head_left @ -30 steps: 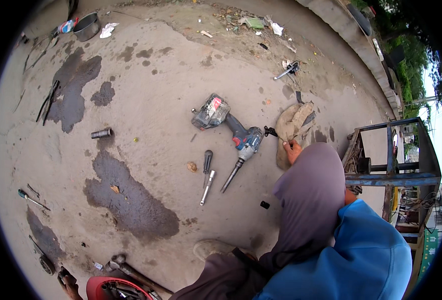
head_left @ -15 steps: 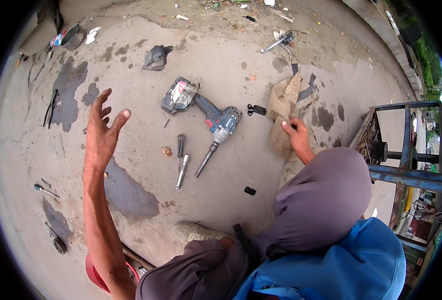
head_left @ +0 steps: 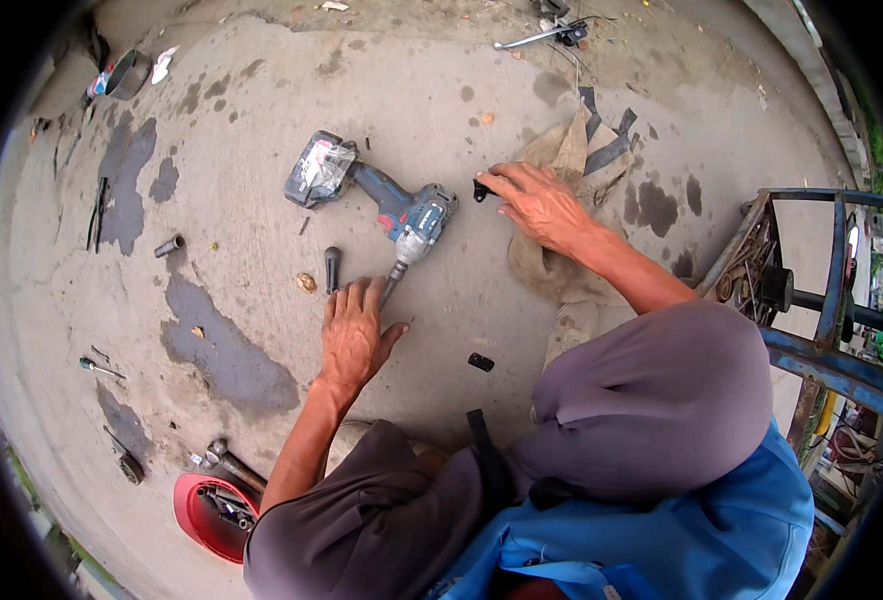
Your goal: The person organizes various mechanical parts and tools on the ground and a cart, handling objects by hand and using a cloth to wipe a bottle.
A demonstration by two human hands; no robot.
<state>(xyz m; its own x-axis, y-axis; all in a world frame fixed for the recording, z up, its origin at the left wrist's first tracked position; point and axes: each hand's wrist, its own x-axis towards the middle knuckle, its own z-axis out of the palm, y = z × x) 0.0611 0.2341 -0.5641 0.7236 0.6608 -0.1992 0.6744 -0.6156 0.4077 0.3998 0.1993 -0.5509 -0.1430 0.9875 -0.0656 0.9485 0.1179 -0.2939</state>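
Note:
My right hand (head_left: 547, 208) reaches over a brown cloth (head_left: 540, 268), its fingers bent down over a small black part (head_left: 480, 191) mostly hidden beneath them. My left hand (head_left: 354, 338) is low over the concrete with its fingers stretched forward and its thumb apart. It covers the spot where a chrome bar-shaped tool lay; no part of that tool shows now. Just ahead of its fingertips lies a short dark tool (head_left: 333, 268). Between my hands is a blue-and-black cordless impact wrench (head_left: 394, 205), its long socket pointing toward my left hand.
A black rectangular piece (head_left: 481, 361) lies near my knees. At left are a loose socket (head_left: 170, 246), a screwdriver (head_left: 102, 368), and a red bowl-like container (head_left: 190, 510) of metal tools beside a hammer (head_left: 232, 462). A blue metal frame (head_left: 832, 365) stands at right. Dark stains mark the concrete.
My left hand has come down from its raised place at the left to the chrome tool. My right hand has let go of the cloth and moved forward onto the small black part.

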